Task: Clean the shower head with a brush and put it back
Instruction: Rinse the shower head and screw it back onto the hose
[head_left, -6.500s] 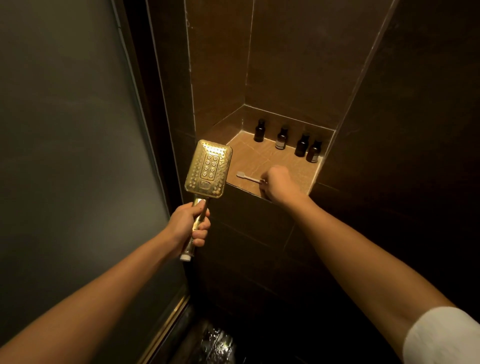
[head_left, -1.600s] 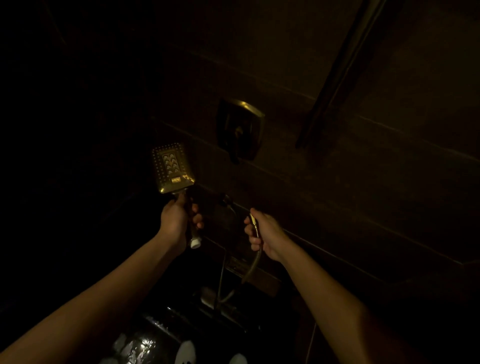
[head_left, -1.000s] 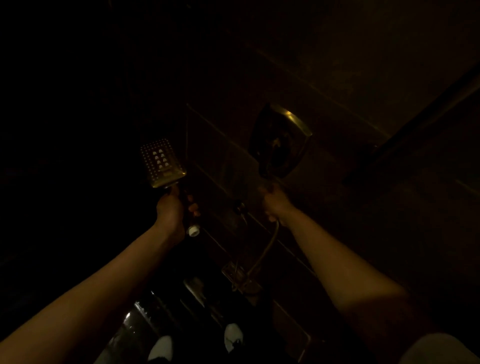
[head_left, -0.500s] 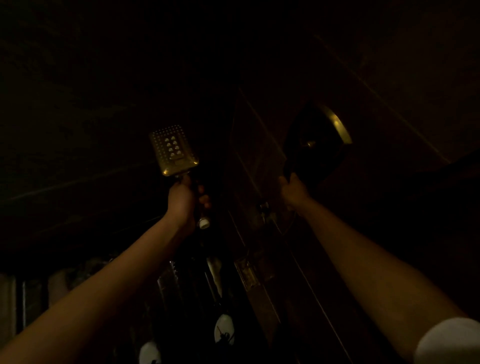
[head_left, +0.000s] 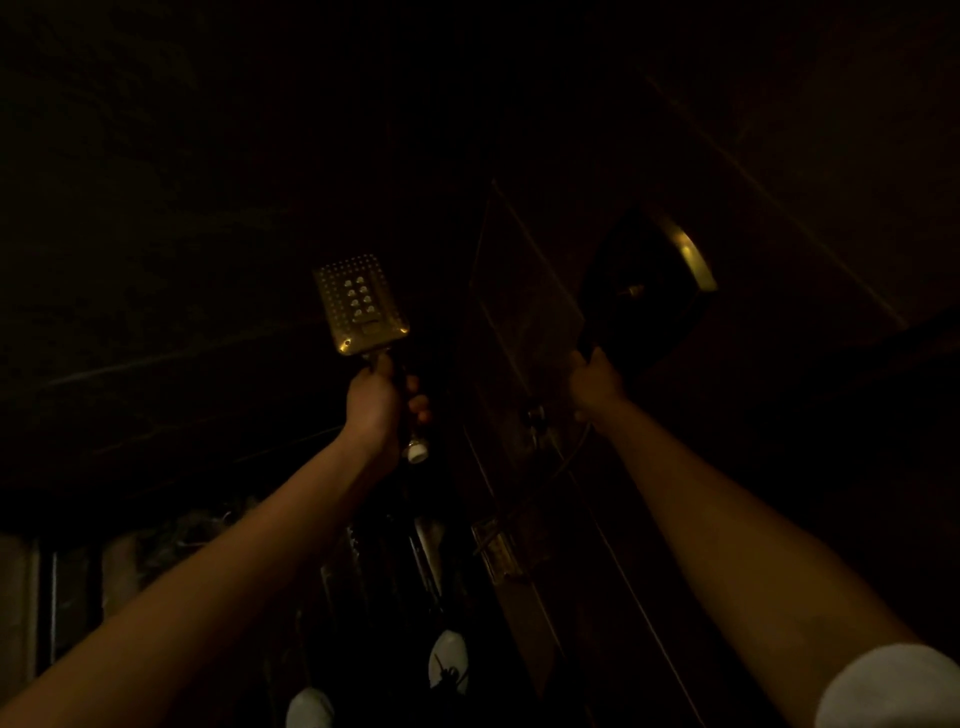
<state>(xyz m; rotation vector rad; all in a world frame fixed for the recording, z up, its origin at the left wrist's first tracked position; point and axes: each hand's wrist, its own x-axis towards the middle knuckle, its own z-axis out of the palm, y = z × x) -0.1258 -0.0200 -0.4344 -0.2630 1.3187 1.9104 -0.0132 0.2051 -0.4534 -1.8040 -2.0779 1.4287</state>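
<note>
Left hand (head_left: 375, 402): clenched round the handle of the shower head (head_left: 361, 306), just under its perforated face.
Right hand (head_left: 595, 384): raised against the lower corner of the dark wall plate (head_left: 685, 254); its fingers face away, so whether it grasps anything cannot be told.
Shower head: held in the air, upright and leaning slightly left, well apart from the plate; a white end cap (head_left: 417, 451) shows below the fist.
Open room: a dark gap lies between the 2 hands, along the tiled wall (head_left: 524, 322).
Edges: only the plate's brass upper rim catches light.
Hard to make out: a thin hose (head_left: 574, 457) under the right wrist, its upper end hidden.
Cut off: a white sleeve (head_left: 893, 686) at the bottom right corner.
</note>
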